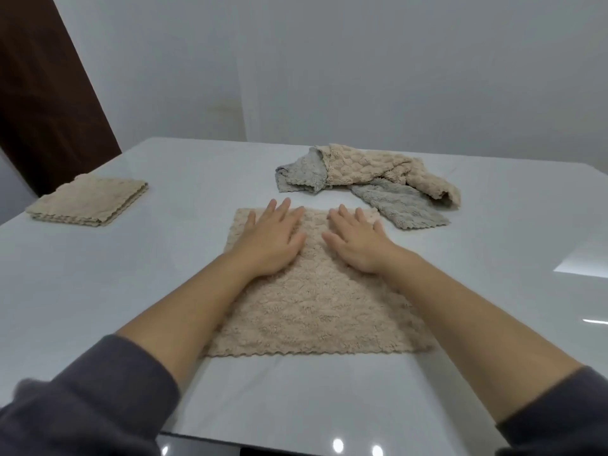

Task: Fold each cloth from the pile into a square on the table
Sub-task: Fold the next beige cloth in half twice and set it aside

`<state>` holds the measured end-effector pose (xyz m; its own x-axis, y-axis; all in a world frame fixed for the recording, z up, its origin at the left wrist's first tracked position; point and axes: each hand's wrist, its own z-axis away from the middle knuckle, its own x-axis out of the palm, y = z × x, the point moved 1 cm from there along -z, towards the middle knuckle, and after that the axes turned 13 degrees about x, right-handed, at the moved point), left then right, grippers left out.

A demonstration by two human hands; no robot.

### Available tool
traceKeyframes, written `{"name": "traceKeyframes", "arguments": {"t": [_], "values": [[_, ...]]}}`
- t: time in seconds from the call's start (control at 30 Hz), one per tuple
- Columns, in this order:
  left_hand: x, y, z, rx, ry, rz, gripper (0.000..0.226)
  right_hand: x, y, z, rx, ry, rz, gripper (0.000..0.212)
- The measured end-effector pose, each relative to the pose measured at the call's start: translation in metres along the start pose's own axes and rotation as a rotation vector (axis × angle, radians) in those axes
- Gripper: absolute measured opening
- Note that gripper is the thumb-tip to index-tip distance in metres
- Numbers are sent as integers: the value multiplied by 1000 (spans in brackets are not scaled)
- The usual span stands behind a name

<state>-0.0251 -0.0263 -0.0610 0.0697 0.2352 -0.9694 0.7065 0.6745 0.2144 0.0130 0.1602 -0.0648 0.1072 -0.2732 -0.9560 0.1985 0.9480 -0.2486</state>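
At frame centre, the cloth [309, 311] is pressed flat onto the counter [98, 291] by left hand [273, 245] and right hand [358, 246], fingers [280, 210] held straight.

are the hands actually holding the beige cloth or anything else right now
Nothing is held. The left hand and right hand lie flat, fingers straight, pressing on the far half of the spread beige cloth.
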Motion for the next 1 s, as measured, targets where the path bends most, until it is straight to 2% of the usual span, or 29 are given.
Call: {"name": "traceKeyframes", "arguments": {"t": [0.13, 0.3, 0.5, 0.6, 0.67, 0.73, 0.87, 0.93, 1.0], "values": [[20, -14, -15, -85, -134, -78, 55, 14, -1, -9, 45, 46, 139, 64], [18, -23, -17, -137, -107, -80, 55, 16, -1, -11, 124, 92, 113, 64], [15, -24, -17, -341, -47, -103, 59, 18, -2, -11, 152, 118, 118, 66], [14, 0, -21, -190, 26, -99, 58, 18, -2, -11, 150, 129, 117, 65], [19, 8, -17, -105, -33, -87, 57, 18, -2, -11, 153, 126, 115, 65], [23, -5, -8, -143, -72, -83, 57, 17, -2, -11, 148, 125, 120, 66], [12, -37, 10, -350, -48, -93, 60, 17, -2, -10, 144, 133, 119, 65], [7, -24, 18, -322, -7, -106, 62, 17, -2, -9, 142, 132, 125, 65], [9, 4, 28, -170, 17, -84, 63, 16, -2, -9, 147, 129, 125, 65]]}}
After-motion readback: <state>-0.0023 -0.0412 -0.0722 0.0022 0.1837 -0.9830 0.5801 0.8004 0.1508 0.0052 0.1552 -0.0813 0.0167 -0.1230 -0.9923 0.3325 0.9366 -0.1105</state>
